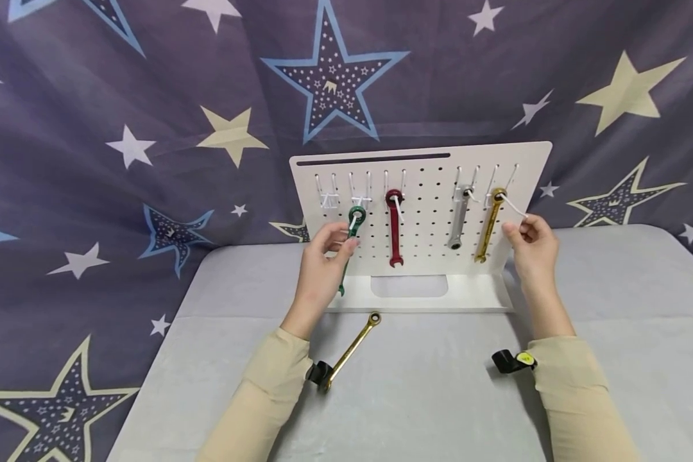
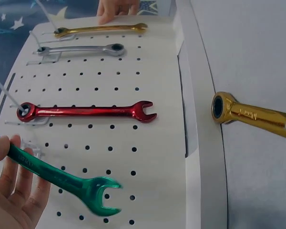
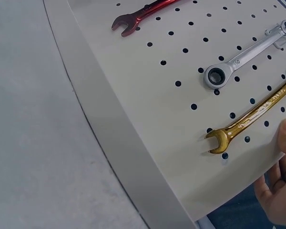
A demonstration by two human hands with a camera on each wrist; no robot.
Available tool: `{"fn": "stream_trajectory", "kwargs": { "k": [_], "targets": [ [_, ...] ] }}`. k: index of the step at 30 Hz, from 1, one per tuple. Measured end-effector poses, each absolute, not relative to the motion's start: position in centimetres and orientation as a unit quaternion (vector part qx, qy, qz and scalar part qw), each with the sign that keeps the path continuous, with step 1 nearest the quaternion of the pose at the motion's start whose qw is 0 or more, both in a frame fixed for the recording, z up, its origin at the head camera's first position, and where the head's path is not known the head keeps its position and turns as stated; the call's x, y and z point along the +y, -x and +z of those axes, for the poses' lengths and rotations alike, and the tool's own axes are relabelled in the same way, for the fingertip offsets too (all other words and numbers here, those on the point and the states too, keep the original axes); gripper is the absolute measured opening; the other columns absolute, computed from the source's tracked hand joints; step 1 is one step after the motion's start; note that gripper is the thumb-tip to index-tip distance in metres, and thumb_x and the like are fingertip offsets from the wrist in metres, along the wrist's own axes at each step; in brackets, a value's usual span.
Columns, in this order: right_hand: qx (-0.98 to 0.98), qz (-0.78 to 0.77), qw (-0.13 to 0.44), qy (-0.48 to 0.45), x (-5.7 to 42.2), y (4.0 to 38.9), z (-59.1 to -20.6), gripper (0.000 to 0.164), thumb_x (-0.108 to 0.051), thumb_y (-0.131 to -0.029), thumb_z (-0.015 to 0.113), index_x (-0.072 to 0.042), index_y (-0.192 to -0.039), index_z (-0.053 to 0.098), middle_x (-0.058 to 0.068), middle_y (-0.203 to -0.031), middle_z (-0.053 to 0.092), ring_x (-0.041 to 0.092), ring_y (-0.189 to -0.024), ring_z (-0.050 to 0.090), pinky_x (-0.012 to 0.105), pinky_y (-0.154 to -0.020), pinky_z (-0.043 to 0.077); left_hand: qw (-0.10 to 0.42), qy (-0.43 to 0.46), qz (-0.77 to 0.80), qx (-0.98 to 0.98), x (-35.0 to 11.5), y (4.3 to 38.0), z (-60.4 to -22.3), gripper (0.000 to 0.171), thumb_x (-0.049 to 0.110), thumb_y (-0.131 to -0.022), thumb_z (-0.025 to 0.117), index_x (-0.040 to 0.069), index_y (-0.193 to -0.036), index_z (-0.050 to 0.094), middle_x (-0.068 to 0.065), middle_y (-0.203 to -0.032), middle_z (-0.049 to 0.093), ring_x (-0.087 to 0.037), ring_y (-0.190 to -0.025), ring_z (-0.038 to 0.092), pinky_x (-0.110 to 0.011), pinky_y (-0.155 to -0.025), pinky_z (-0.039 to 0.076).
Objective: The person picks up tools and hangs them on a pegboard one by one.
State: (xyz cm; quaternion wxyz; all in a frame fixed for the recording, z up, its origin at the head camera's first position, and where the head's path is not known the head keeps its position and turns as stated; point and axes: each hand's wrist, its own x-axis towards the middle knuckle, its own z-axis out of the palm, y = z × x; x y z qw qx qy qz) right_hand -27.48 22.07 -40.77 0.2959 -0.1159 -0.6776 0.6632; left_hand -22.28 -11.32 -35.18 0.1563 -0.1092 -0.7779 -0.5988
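My left hand (image 1: pixel 317 269) pinches a green wrench (image 2: pixel 78 185) between thumb and fingers, its open-jaw end pointing down. Through the green wrench's ring end passes a white hook of the pegboard (image 1: pixel 430 240). At the board's right edge, my right hand (image 1: pixel 536 253) grips it, thumb on the front and fingers behind. Beside that thumb hangs a gold wrench (image 3: pixel 252 116). A silver wrench (image 1: pixel 459 221) and a red wrench (image 1: pixel 395 232) also hang from hooks, the red one just right of the green.
Another gold wrench (image 1: pixel 352 350) lies on the grey table (image 1: pixel 427 385), in front of the board's base and near my left wrist. At the board's far left is a bare white hook (image 1: pixel 328 200). Star-patterned fabric (image 1: pixel 167 83) hangs behind the table.
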Motion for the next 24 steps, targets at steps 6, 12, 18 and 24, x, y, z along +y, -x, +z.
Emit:
{"fn": "stream_trajectory", "kwargs": {
  "k": [6,12,18,24],
  "targets": [
    [-0.679,0.658,0.311,0.101,22.1,27.4,-40.7,0.023,-0.001,-0.088,0.073,-0.02,-0.085,0.059,-0.011,-0.073,0.053,0.003,-0.07,0.049,0.01,-0.062,0.041,0.146,0.109,-0.606,-0.774,-10.7,23.3,-35.2,0.03,0.01,-0.095,0.067,0.0,-0.122,0.061,-0.015,-0.102,0.07,-0.025,-0.091,0.063,-0.031,-0.081,0.05],
    [-0.684,0.658,0.301,0.098,21.8,27.5,-40.7,0.019,-0.003,-0.088,0.073,-0.016,-0.087,0.059,-0.011,-0.074,0.054,0.003,-0.071,0.05,0.01,-0.063,0.042,0.14,0.09,-0.621,-0.766,-10.3,24.3,-34.9,0.03,0.006,-0.095,0.066,-0.003,-0.122,0.059,-0.018,-0.105,0.07,-0.031,-0.094,0.065,-0.026,-0.081,0.049],
    [-0.687,0.651,0.308,0.096,22.0,27.6,-40.8,0.016,-0.003,-0.088,0.073,-0.011,-0.09,0.059,-0.011,-0.072,0.053,0.003,-0.069,0.049,0.01,-0.062,0.042,0.132,0.076,-0.64,-0.753,-9.7,25.2,-34.8,0.03,0.004,-0.094,0.066,-0.005,-0.121,0.059,-0.021,-0.106,0.07,-0.038,-0.097,0.066,-0.02,-0.079,0.049],
    [-0.691,0.649,0.304,0.095,22.1,27.6,-41.0,0.015,-0.002,-0.089,0.072,-0.006,-0.092,0.058,-0.012,-0.072,0.053,0.002,-0.069,0.049,0.01,-0.062,0.042,0.13,0.057,-0.636,-0.758,-9.4,25.6,-34.9,0.03,0.003,-0.093,0.067,-0.005,-0.121,0.06,-0.022,-0.105,0.069,-0.032,-0.094,0.068,-0.019,-0.079,0.051]
  ]
}}
